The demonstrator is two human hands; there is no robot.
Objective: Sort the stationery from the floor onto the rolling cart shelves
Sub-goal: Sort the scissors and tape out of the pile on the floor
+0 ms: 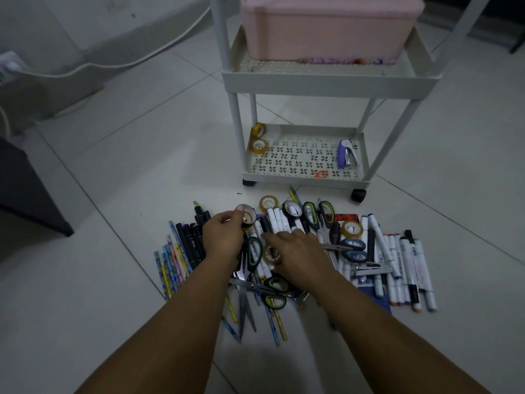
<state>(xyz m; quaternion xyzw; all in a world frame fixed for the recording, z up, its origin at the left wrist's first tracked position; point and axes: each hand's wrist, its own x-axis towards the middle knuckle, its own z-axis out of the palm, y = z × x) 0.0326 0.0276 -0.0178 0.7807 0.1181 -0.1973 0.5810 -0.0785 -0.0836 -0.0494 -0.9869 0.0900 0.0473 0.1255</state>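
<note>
L hand (224, 237): my fingers pinch round tape roll (246, 216).
R hand (298, 253): flat, fingers spread on markers (279, 223).
Cart (305, 177): perforated shelf w/ stapler (347, 153), far.

Cart post (238, 129) beside open bottom shelf (304, 157)
</note>
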